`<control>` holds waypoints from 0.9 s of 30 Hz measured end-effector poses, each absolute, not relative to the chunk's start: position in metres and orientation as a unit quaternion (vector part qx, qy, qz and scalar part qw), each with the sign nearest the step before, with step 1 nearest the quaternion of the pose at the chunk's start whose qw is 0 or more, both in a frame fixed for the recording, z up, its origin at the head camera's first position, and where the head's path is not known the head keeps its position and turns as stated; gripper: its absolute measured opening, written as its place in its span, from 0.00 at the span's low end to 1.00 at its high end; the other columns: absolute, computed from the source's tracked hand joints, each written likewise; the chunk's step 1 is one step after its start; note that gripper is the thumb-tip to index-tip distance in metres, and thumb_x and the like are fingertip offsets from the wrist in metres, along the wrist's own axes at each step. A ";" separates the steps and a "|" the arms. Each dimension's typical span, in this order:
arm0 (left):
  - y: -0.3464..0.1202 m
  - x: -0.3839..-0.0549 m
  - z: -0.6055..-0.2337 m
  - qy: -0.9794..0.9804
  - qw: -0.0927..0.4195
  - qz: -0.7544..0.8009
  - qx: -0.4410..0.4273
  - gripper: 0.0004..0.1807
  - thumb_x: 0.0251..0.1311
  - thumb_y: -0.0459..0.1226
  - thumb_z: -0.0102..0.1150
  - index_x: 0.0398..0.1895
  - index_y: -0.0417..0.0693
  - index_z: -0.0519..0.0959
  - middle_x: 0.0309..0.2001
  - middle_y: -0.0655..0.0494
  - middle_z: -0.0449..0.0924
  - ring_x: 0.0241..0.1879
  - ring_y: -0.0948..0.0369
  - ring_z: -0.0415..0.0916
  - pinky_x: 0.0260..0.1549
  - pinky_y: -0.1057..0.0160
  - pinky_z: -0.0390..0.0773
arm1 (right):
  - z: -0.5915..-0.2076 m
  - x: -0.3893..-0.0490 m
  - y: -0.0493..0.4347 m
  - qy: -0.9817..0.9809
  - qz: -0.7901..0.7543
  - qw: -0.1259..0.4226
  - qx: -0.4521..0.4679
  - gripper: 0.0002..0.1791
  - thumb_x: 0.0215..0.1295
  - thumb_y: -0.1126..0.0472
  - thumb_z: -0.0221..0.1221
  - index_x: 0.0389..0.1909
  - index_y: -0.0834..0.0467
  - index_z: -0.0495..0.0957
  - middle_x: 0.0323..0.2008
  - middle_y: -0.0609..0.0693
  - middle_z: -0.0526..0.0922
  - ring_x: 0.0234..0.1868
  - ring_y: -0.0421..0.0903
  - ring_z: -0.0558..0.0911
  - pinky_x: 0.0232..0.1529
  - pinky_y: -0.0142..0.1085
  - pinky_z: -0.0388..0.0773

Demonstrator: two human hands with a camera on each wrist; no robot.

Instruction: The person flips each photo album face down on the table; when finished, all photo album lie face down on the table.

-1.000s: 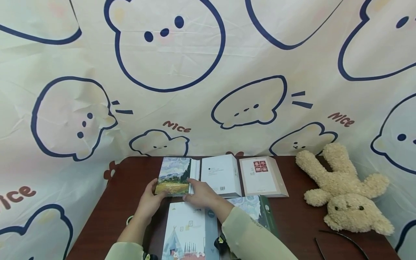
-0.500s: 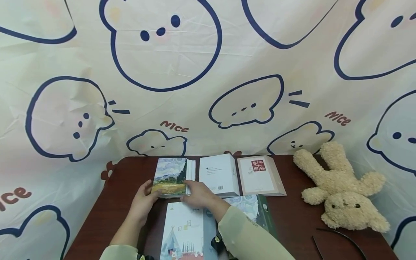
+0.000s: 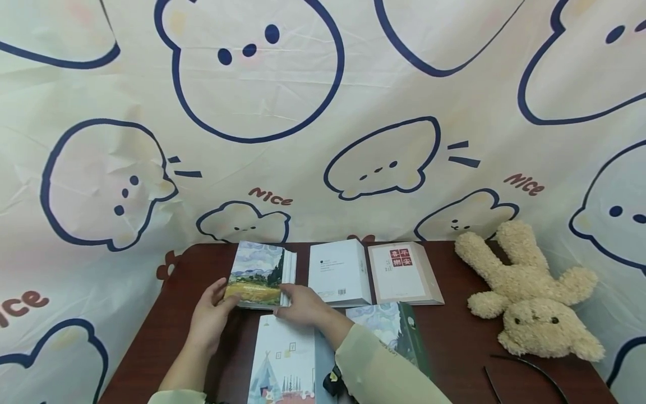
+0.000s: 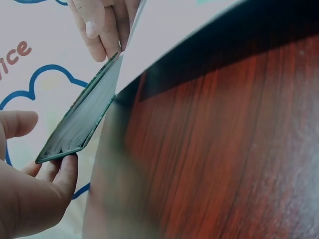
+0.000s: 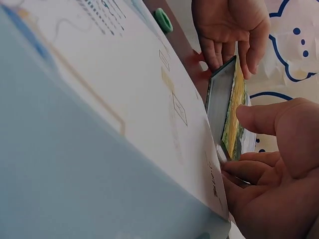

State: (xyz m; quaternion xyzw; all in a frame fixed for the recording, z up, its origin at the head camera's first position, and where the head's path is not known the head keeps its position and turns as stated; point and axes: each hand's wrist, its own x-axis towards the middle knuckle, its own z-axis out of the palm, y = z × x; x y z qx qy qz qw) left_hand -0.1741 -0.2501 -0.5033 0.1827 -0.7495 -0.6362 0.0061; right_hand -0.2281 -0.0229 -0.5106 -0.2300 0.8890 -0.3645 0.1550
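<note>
A small thick book with a painted landscape cover point(image 3: 255, 272) lies face up at the back left of the table, its spine side showing pale at the right. My left hand point(image 3: 209, 314) holds its left edge, fingers under the edge in the left wrist view and thumb over the cover. From the right side my right hand point(image 3: 303, 306) grips the same book, thumb point(image 5: 264, 117) on the yellow part of the cover and fingers low at its edge. Just below the hands lies a pale book with a tent drawing point(image 3: 282, 359), partly covered by the right forearm.
To the right lie a white book point(image 3: 337, 272) and a beige book with red characters point(image 3: 404, 275). A green-spined book point(image 3: 414, 342) is partly under the right sleeve. A plush toy point(image 3: 535, 297) and black strips point(image 3: 535, 370) lie farther right. A green ring point(image 5: 163, 20) shows beside the tent book.
Both hands have shifted the landscape book to the left, widening the gap to the white book. The head view has also moved slightly. The other books stay in place.
</note>
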 end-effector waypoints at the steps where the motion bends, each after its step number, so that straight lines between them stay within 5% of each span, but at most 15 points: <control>1: -0.250 -0.173 -0.503 -0.751 0.008 -0.634 0.184 0.42 0.74 0.39 0.60 0.84 0.46 0.49 0.79 0.38 0.55 0.72 0.47 0.60 0.69 0.43 0.64 | -0.510 -0.228 -0.023 0.888 -0.367 0.156 -0.228 0.36 0.70 0.49 0.64 0.74 0.58 0.70 0.68 0.54 0.78 0.70 0.52 0.75 0.69 0.46 0.71; 27: -0.248 -0.164 -0.468 -0.796 0.071 -0.575 0.175 0.35 0.71 0.45 0.65 0.78 0.49 0.66 0.73 0.44 0.69 0.70 0.50 0.66 0.67 0.45 0.70 | -0.513 -0.225 -0.035 0.858 -0.429 0.167 -0.229 0.35 0.70 0.51 0.65 0.73 0.59 0.71 0.66 0.54 0.79 0.66 0.48 0.79 0.66 0.39 0.74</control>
